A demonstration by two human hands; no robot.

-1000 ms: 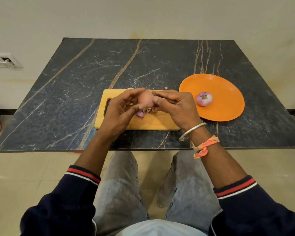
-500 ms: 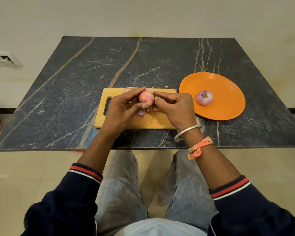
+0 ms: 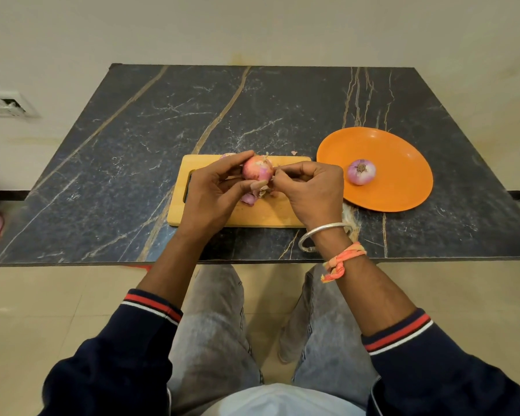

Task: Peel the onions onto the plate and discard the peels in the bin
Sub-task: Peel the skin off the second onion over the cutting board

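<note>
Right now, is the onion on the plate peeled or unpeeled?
Peeled: the onion on the orange plate shows smooth purple-white flesh, no dry skin.

No text, label, brand, number or sign can be read anywhere in the view.

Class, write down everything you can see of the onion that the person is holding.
The onion is small, round and pinkish-red, with dry papery skin partly torn, baring a paler purple patch on its right. A dry tuft sticks up from its top. It is held over the wooden board. The left hand grips it between fingers and thumb; the right hand pinches the skin at its right edge. Loose flakes hang just below it.
</note>
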